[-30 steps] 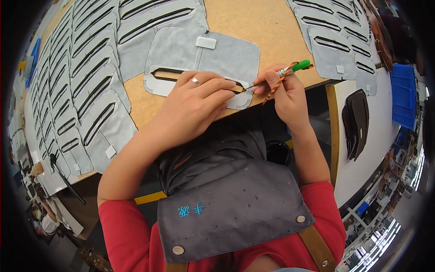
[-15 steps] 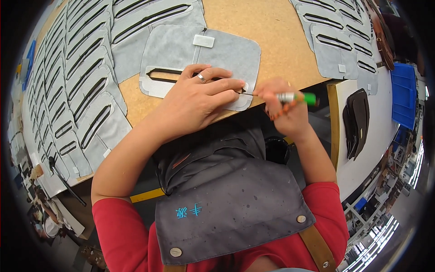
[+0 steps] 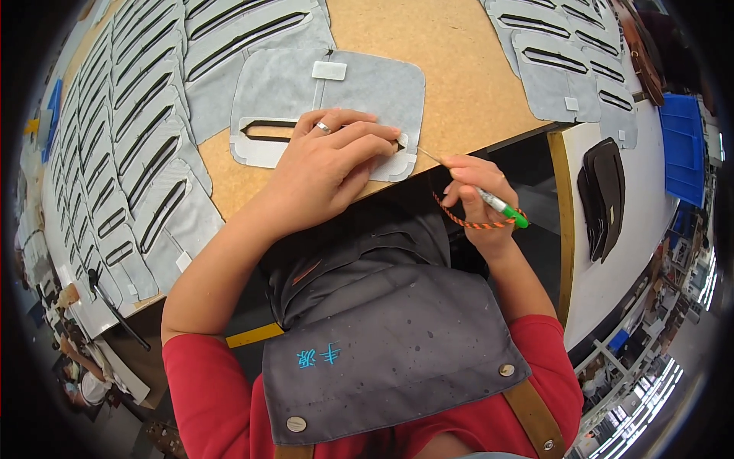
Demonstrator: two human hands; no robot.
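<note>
A grey panel (image 3: 367, 80) with a long dark-edged slot lies at the table's front edge. My left hand (image 3: 325, 164), a ring on one finger, presses its spread fingers flat on the panel and covers the right part of the slot. In my right hand (image 3: 482, 191) is a thin awl-like tool (image 3: 497, 205) with a white and green handle. Its fine metal tip points at the panel's right edge; I cannot tell whether it touches. An orange and black cord (image 3: 459, 222) loops from the handle end around the fingers. A small white patch (image 3: 329, 70) sits near the panel's top.
Overlapping rows of similar slotted panels (image 3: 145, 145) cover the table's left side, with more panels (image 3: 554, 73) at the far right. Dark brown leather pieces (image 3: 604, 199) lie on a white surface to the right, below a blue bin (image 3: 683, 149). The wooden table (image 3: 451, 69) ends just before me.
My right hand has moved down and slightly right, drawing the tool's tip back from the slot's right end. My left hand stays on the panel.
</note>
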